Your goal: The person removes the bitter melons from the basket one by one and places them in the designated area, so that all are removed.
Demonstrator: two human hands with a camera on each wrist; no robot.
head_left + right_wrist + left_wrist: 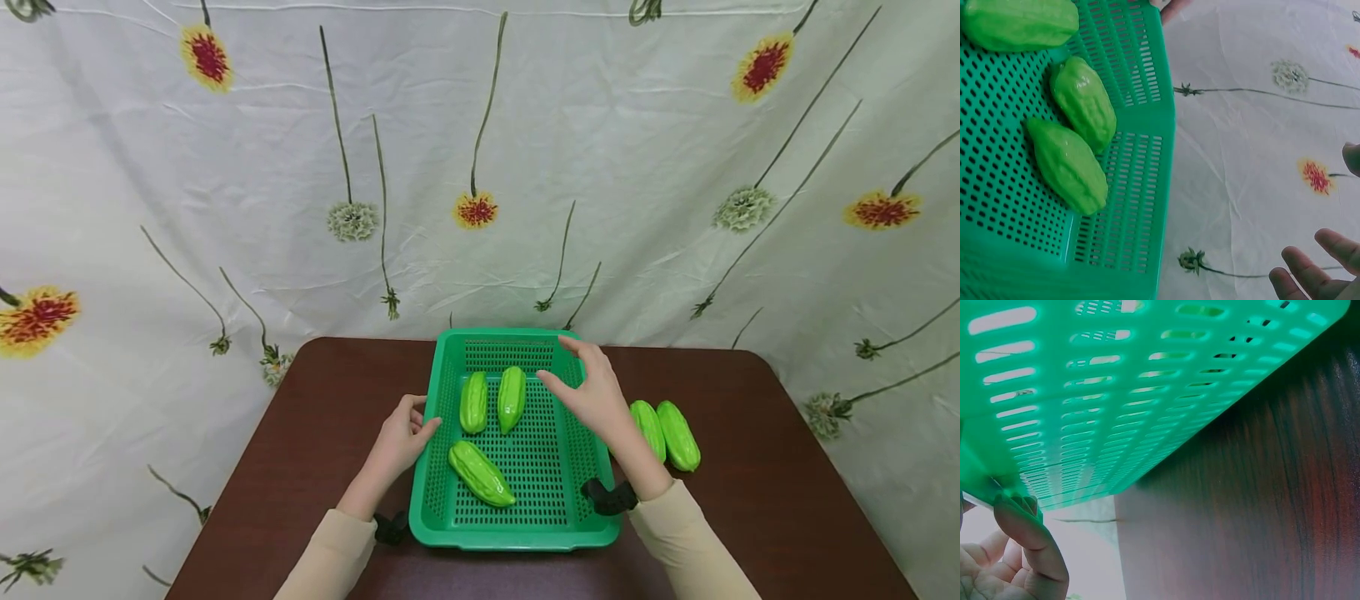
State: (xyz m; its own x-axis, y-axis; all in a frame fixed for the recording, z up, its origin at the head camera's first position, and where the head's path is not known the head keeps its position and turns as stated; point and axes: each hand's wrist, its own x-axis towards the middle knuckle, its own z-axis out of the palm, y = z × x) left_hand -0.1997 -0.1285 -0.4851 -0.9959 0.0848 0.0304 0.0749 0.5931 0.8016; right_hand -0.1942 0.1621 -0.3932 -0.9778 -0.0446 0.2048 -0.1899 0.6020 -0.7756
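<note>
A green plastic basket (517,538) with slotted walls stands on the table. Inside lie three bright green bitter melons: two side by side toward the back (473,403) (512,398), and one slanted nearer the front (482,473). My left hand (401,433) grips the basket's left rim, thumb over the edge and fingers outside; the left wrist view shows a finger (1032,540) against the rim. Over the right side of the basket is my right hand (600,396), its thumb and fingers spread apart, holding nothing. The right wrist view shows its fingertips (1297,262) away from the melons.
Two more bitter melons (678,436) lie on the dark brown table (757,500) right of the basket, one partly hidden by my right forearm. Behind the table hangs a white cloth (420,275) printed with flowers. A black strap (611,497) sits at my right wrist.
</note>
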